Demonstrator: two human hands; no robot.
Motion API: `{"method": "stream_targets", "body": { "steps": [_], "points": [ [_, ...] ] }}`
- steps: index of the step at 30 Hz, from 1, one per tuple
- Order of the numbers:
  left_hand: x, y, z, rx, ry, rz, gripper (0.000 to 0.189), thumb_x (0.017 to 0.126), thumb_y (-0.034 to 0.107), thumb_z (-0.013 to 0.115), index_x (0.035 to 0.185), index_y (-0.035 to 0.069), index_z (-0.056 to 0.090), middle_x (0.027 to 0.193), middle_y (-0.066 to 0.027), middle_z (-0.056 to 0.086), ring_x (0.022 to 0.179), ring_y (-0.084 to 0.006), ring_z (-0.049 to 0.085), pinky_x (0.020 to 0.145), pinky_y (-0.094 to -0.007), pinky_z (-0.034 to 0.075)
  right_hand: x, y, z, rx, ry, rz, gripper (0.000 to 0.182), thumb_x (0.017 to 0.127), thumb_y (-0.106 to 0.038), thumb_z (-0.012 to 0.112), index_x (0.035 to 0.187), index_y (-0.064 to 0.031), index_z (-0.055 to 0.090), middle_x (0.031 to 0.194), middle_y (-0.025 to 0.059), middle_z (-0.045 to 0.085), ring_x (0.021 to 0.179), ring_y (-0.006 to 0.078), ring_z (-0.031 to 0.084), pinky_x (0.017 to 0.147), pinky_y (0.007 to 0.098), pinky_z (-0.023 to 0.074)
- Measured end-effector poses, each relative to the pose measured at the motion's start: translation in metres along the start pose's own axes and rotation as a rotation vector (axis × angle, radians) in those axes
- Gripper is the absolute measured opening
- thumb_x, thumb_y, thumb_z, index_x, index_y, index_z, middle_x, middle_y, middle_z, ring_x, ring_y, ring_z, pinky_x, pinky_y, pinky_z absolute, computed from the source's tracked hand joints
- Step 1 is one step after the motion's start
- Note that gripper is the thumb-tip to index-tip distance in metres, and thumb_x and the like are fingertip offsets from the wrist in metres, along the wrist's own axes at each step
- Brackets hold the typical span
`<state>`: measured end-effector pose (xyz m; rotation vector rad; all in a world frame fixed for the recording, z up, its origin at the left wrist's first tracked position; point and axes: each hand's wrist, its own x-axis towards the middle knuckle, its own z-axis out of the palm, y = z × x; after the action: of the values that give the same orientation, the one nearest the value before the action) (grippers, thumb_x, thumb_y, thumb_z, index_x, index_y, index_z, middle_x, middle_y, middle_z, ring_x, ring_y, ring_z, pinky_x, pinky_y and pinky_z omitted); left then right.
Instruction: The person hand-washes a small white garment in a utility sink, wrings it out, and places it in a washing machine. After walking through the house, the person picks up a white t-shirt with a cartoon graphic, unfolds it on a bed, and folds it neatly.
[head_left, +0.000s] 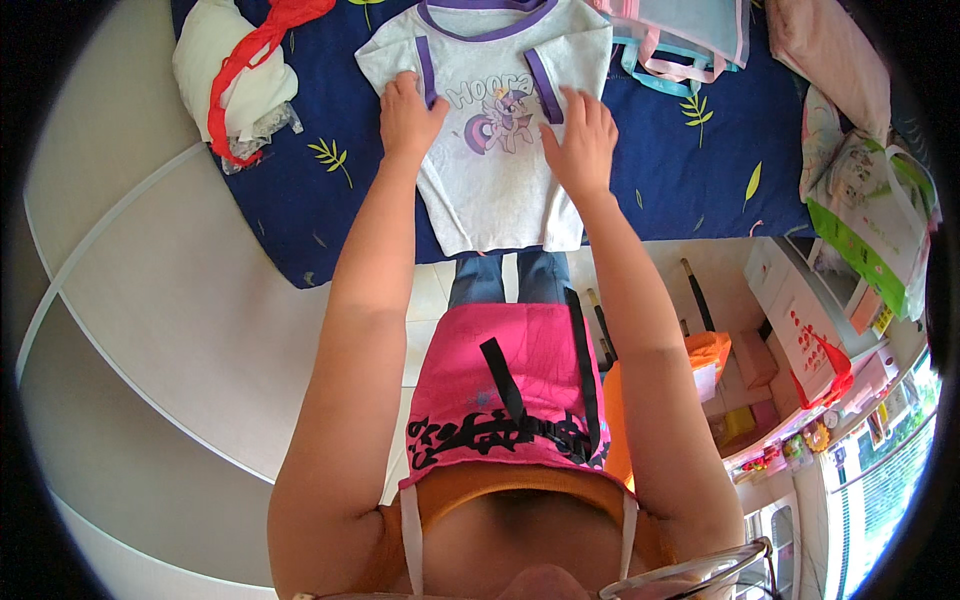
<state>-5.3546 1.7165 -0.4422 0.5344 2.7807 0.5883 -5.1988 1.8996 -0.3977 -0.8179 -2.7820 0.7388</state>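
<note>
A pale grey T-shirt (487, 187) with purple trim lies flat before me, its collar at the far side. Lettering and a cartoon winged pony (502, 124) are printed on its front. Both short sleeves are turned inward over the chest, their purple cuffs showing. My left hand (409, 120) rests at the left sleeve, thumb apart from the fingers near the cuff. On the opposite side, my right hand (585, 142) touches the shirt just below the right sleeve, fingers spread. The surface under each palm is hidden.
A dark blue leaf-patterned cloth (675, 187) covers the work surface. White fabric (232, 75) with a red strap (225, 112) lies left. Clear pink-and-blue bags (682, 45), a pink cloth (832, 52) and a green-white bag (870, 225) lie right. A pale cabinet (172, 300) borders my left.
</note>
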Motion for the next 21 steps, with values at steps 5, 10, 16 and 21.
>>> {"method": "stream_targets", "body": {
  "steps": [5,10,16,21],
  "points": [
    [0.006,0.007,-0.013,-0.469,0.036,-0.189,0.035,0.08,0.014,0.062,0.112,0.001,0.054,0.085,-0.0087,0.063,0.073,-0.0183,0.059,0.07,-0.0309,0.048,0.041,0.012,0.023,0.057,-0.147,0.286,0.033,0.077,-0.015,0.064,0.109,-0.0092,0.061,0.097,0.0099,0.061,0.095,0.0283,0.059,0.09,0.0484,0.0355],
    [-0.015,0.026,-0.022,-0.644,0.008,-0.015,0.028,0.088,0.008,0.056,0.115,0.002,0.055,0.098,-0.0066,0.061,0.08,-0.0125,0.057,0.071,-0.0263,0.047,0.045,-0.005,0.011,0.843,-0.061,0.331,0.031,0.089,-0.016,0.059,0.118,-0.0051,0.059,0.1,0.0094,0.066,0.071,0.0136,0.06,0.064,0.026,0.0492],
    [-0.079,0.01,-0.018,-0.198,0.154,0.06,0.05,0.081,0.014,0.066,0.126,0.005,0.047,0.125,-0.0193,0.047,0.118,-0.0364,0.043,0.101,-0.0442,0.033,-0.013,0.006,-0.006,0.42,-0.039,0.133,0.037,0.082,-0.008,0.061,0.118,-0.0022,0.054,0.113,0.0203,0.056,0.106,0.0386,0.053,0.092,0.0411,0.0431],
    [-0.192,-0.007,-0.004,-0.066,-0.102,-0.142,0.092,0.065,0.038,0.081,0.13,-0.003,0.032,0.125,-0.0241,0.041,0.116,-0.0396,0.039,0.099,-0.0469,0.032,-0.127,0.032,0.005,0.316,-0.093,0.418,0.071,0.068,-0.017,0.077,0.127,-0.0031,0.04,0.128,0.0222,0.043,0.116,0.0406,0.041,0.096,0.0437,0.0377]
  ]
}}
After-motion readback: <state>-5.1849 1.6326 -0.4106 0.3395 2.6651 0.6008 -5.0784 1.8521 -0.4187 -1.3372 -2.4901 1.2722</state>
